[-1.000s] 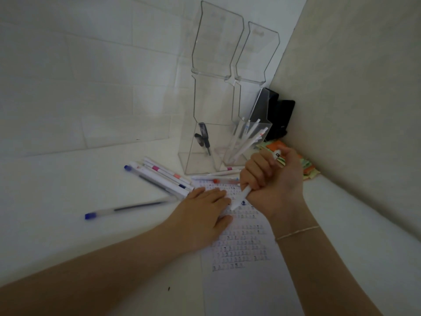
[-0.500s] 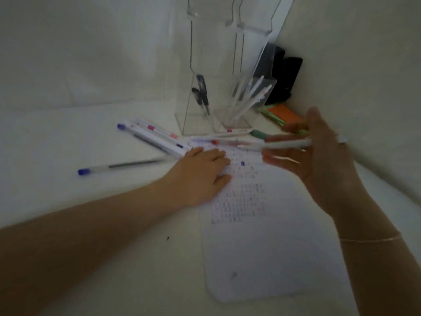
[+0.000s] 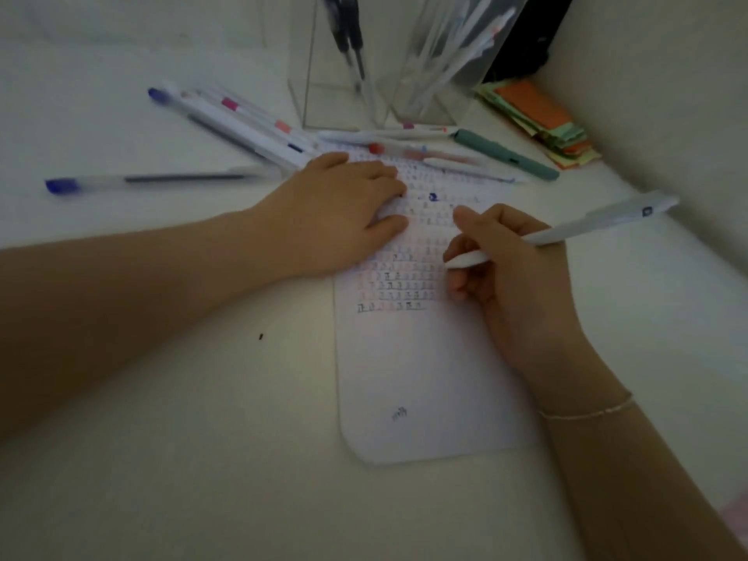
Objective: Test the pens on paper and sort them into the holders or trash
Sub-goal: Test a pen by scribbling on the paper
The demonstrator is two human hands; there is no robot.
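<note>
the right hand [image 3: 514, 277], which held the white plastic pen [image 3: 566, 232] aloft, now grips it for writing; the left hand [image 3: 344, 212] stays flat on the scribbled white paper [image 3: 425, 378]: testing resumes.

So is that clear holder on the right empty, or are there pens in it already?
Not empty. The right clear holder has several white pens leaning inside it; the blur hides how many.

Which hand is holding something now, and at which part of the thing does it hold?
The right hand grips a white pen near its lower, writing end. The left hand holds nothing; it rests flat on the paper.
</note>
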